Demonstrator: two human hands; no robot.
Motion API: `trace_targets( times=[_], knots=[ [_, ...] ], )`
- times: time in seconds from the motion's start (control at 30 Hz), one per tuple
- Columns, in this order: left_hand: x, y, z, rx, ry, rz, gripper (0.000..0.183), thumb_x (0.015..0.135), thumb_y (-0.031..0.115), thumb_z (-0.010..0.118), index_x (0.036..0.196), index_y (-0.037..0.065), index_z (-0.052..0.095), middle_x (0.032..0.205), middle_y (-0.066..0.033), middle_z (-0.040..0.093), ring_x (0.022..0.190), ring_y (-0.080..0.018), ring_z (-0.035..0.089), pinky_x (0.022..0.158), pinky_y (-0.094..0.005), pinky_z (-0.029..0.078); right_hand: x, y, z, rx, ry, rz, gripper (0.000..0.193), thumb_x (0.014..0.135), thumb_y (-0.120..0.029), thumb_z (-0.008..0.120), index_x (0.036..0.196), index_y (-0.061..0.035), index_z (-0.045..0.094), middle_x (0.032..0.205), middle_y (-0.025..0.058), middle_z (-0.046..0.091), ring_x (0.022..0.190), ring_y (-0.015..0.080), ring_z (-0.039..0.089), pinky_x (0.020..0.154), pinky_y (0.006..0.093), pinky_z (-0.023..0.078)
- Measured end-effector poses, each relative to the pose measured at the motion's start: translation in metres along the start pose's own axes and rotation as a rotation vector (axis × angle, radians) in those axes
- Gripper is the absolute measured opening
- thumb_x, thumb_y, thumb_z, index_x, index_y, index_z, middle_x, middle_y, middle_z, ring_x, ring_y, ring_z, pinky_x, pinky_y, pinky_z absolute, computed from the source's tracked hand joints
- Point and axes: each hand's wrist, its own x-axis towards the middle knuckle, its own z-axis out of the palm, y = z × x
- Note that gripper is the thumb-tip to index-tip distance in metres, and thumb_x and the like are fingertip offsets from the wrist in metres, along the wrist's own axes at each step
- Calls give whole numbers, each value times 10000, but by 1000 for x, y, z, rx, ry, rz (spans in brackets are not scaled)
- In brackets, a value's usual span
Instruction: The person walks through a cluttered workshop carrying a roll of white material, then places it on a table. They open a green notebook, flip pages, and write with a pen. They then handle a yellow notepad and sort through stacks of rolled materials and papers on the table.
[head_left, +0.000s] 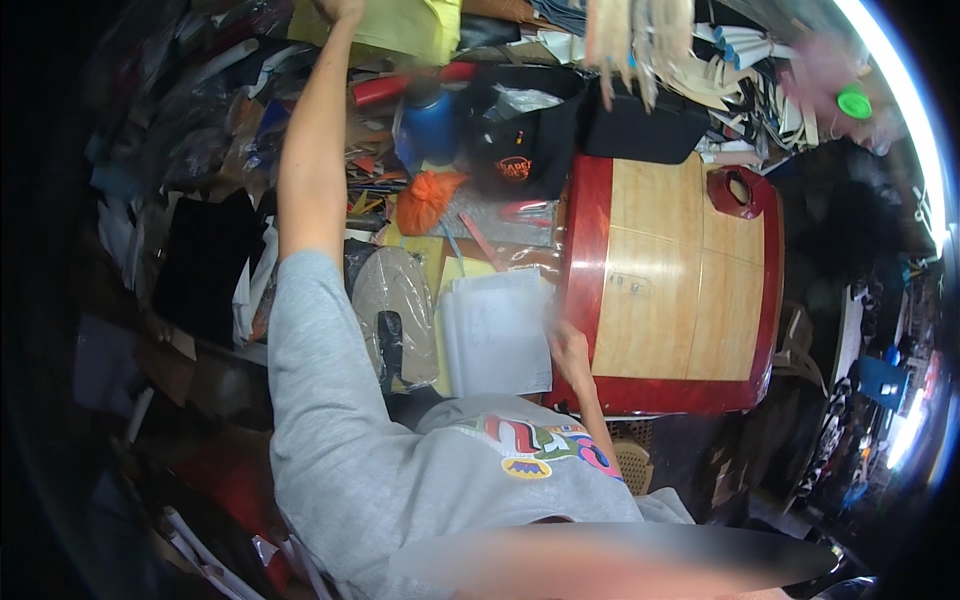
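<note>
My left hand (342, 9) reaches far up to a yellow sheet (405, 35) at the upper edge of the view. Its fingers are cut off by that edge, so their grip does not show. Close to my body, my right hand (570, 356) is curled at the right edge of a stack of white papers (497, 335). Whatever its fingers hold is too blurred to make out. Left of the papers lies a grey-beige rounded piece in clear plastic (395, 310), with a dark slot in it.
On the right is a wooden panel with a red border (655, 270) and a round red-rimmed opening. Beyond the papers are an orange knotted bag (428, 200), a black cap (525, 150) and a blue container (424, 125). Rolls, strips and scraps crowd the far side and left.
</note>
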Motion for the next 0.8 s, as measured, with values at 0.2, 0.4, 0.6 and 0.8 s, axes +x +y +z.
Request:
trace_targets(
  times=[0.2, 0.4, 0.6, 0.8],
  knots=[
    [-39, 7, -16, 105, 143, 305, 236, 964, 168, 556, 1099, -24, 576, 1022, -158, 648, 855, -258, 647, 762, -371, 544, 10, -8, 8, -73, 38, -71, 194, 891, -99, 640, 1069, -37, 686, 994, 165, 691, 899, 312, 682, 798, 391, 527],
    [-183, 123, -61, -6, -113, 279, 186, 827, 191, 792, 785, 36, 699, 715, -44, 702, 613, -104, 627, 583, -262, 493, 36, -35, -19, 56, 288, -223, 712, 751, -185, 823, 1361, -52, 482, 1338, 168, 536, 1208, 318, 556, 947, 404, 478],
    [-339, 243, -95, 0, -465, 520, 141, 786, 114, 800, 777, 51, 675, 691, -68, 651, 563, -208, 635, 502, -309, 470, 55, -65, -72, 435, 39, -200, 1133, 610, -320, 919, 1509, -56, 282, 1495, 167, 391, 1394, 292, 373, 1164, 425, 277],
    [-398, 304, -81, 55, -424, 509, 148, 795, 97, 781, 740, 66, 648, 672, -41, 641, 541, -189, 624, 495, -302, 473, 4, -73, -88, 805, -25, -163, 1316, 571, -297, 955, 1554, -87, 106, 1532, 187, 299, 1395, 317, 361, 1158, 441, 294]
  ],
)
